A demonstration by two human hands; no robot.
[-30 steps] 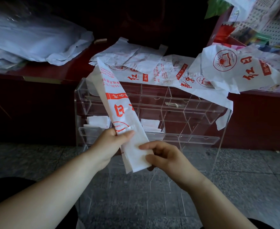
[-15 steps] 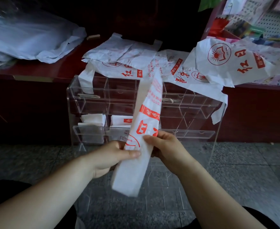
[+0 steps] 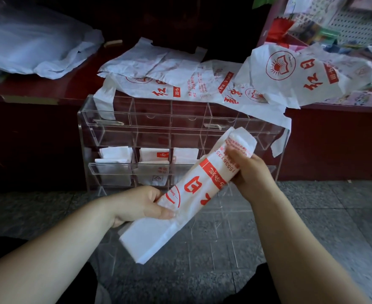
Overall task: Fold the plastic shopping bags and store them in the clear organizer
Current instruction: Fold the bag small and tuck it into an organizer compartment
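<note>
I have the folded bag [image 3: 193,189] held between both hands as a long narrow strip, white with red print, slanting from low on my left up to my right. My left hand [image 3: 141,205] is clamped on its lower half, thumb pressed across the top face and fingers curled underneath; below that grip the blank white end of the strip juts out free toward me. My right hand [image 3: 248,170] is closed on the upper part, fingers wrapped over the printed face near the line of red digits, and a short rounded end pokes out just above that grip.

Straight beyond the strip, behind both hands, stands the clear organizer [image 3: 106,119] on the grey floor [image 3: 312,227]. Its upper row of compartments looks bare from here; in the lower row, just past my left hand, three neighbouring compartments each hold folded white bags [image 3: 114,159].

Farther off, above the organizer, loose unfolded bags [image 3: 180,73] with the same red print lie spread over the dark red counter [image 3: 38,91], some edges drooping over the organizer's top. Up and left of my left hand, a heap of pale plastic [image 3: 33,44] sits on the same counter.
</note>
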